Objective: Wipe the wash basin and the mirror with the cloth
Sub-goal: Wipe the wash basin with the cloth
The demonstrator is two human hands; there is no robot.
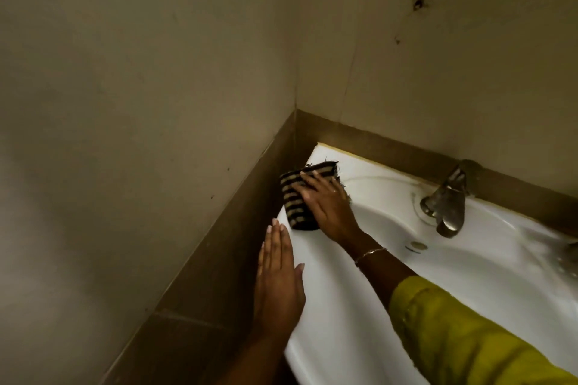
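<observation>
Basin (359,306), white and mounted in a wall corner, is seen from above with its left rim running along a brown tiled ledge (225,244). A folded cloth (295,201), dark with pale stripes and frayed at its edges, is laid on the rear left corner of the rim, close to the ledge. The cloth is pressed down by the right hand (328,206), whose fingers are spread flat over it rather than curled around it. A thin bracelet (370,253) is worn at the right wrist, and a yellow-green sleeve (463,337) covers the forearm, which crosses over the bowl. The left hand (278,278) is laid open and flat on the left rim, fingers together and pointing toward the cloth, just short of it; nothing is held in it. A metal tap (445,203) is fitted at the rear of the basin, well apart from both hands. An overflow hole (418,246) is visible below the tap.
</observation>
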